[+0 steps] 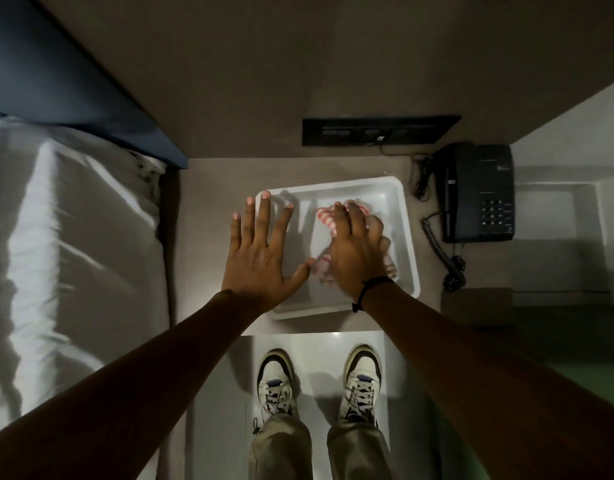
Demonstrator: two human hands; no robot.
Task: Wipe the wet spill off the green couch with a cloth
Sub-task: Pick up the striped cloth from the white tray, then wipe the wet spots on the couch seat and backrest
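A red-and-white checked cloth (pixel 324 216) lies crumpled in a white plastic tray (pixel 400 209) on a low bedside table. My right hand (pixel 357 247) rests on top of the cloth, fingers curled over it, and covers most of it. My left hand (pixel 260 251) hovers flat over the tray's left side with its fingers spread and nothing in it. A strip of green surface (pixel 589 379) shows at the right edge, possibly the couch. No spill is visible.
A black desk phone (pixel 478 192) with a coiled cord stands right of the tray. A black socket panel (pixel 378 129) is on the wall behind. A bed with white sheets (pixel 73 254) fills the left. My shoes (pixel 276 382) stand on the white floor below.
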